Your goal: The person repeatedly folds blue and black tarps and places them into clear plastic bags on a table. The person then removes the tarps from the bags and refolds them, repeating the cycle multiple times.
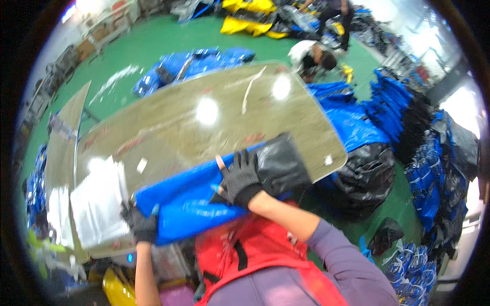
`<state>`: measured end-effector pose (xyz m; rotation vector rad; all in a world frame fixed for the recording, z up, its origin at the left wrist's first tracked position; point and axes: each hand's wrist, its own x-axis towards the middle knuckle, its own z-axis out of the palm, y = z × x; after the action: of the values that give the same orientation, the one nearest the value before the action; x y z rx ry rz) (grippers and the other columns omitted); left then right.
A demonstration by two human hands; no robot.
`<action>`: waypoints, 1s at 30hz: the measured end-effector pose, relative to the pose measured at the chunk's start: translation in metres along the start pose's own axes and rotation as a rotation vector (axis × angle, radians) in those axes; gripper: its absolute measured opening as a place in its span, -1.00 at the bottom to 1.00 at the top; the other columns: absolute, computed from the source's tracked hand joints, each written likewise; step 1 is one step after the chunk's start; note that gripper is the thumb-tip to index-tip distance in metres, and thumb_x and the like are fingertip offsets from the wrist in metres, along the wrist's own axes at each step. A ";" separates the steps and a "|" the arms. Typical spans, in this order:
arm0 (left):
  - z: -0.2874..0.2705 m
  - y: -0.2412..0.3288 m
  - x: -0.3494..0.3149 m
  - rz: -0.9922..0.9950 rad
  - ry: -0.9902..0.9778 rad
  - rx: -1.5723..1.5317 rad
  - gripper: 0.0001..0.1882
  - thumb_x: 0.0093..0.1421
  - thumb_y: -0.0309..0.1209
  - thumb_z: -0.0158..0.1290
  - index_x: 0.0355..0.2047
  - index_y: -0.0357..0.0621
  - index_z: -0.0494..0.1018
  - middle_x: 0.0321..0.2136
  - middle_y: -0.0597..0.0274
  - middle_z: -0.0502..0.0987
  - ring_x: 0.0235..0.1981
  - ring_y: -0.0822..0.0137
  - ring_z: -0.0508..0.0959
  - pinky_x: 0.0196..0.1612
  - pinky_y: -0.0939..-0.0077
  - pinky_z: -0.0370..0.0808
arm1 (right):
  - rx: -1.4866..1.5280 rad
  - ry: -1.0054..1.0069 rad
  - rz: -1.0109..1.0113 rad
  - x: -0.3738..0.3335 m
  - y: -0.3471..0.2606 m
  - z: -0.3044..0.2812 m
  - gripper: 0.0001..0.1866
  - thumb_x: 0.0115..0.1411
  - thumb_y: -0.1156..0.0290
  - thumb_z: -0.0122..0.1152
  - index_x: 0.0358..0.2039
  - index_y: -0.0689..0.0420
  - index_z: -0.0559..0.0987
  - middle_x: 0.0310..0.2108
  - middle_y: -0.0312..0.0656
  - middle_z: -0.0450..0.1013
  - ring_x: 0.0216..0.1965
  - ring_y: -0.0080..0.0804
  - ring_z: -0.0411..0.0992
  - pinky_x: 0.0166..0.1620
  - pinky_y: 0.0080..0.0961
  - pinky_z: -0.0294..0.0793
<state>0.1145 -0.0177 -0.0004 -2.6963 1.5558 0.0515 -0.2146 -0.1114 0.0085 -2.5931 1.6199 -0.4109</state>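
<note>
A blue plastic sheet or bag with a black end (283,163) lies folded in a long strip along the near side of the table. My right hand (240,178), in a dark grey glove with bare fingertips, presses flat near where blue meets black, fingers spread. At the left end of the blue sheet (186,191) rests my left hand (140,224), gloved the same way. Its thumb lies over the blue edge, apart from the fingers, which reach beside the white sheets. The underside of the left hand is hidden.
The brownish table (168,122) has a rounded far corner. White plastic sheets (99,204) lie at its left. Blue bundles (189,66) are on the green floor beyond. Blue and black piles (365,168) crowd the right. A person (311,56) crouches behind the table; another stands farther back.
</note>
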 end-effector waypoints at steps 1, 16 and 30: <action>0.004 -0.014 -0.001 0.043 -0.060 -0.195 0.03 0.07 0.24 0.05 0.27 -0.39 0.07 0.26 -0.38 0.05 0.35 -0.21 -0.09 0.37 0.09 -0.23 | 0.074 -0.046 -0.049 0.002 -0.012 0.006 -0.20 0.09 -0.22 0.01 0.28 -0.08 0.25 0.24 0.36 0.08 0.28 0.40 -0.03 0.20 0.50 -0.33; -0.007 -0.026 0.012 -0.079 -0.595 -1.595 -0.53 0.19 -0.14 0.12 -0.04 -0.24 0.43 -0.15 0.13 0.53 -0.09 0.23 0.51 0.00 0.30 0.46 | 0.071 0.143 -0.309 -0.006 -0.021 0.012 -0.40 0.15 -0.05 0.04 0.14 -0.03 0.44 0.22 0.07 0.25 0.29 0.19 0.07 0.23 0.46 -0.27; -0.041 0.210 -0.060 1.127 -0.330 -0.973 0.05 0.13 0.33 -0.18 0.34 -0.31 -0.07 0.33 -0.13 0.00 0.37 -0.07 -0.07 0.37 0.06 -0.30 | 0.566 0.159 -0.214 -0.066 0.024 0.010 -0.51 0.22 0.23 0.02 0.15 0.11 0.34 0.16 0.02 0.30 0.26 -0.04 0.18 0.33 -0.17 0.07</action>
<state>-0.0965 -0.0720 0.0417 -1.4805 3.1360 1.4574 -0.2600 -0.0643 -0.0187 -2.3310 1.0487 -0.9520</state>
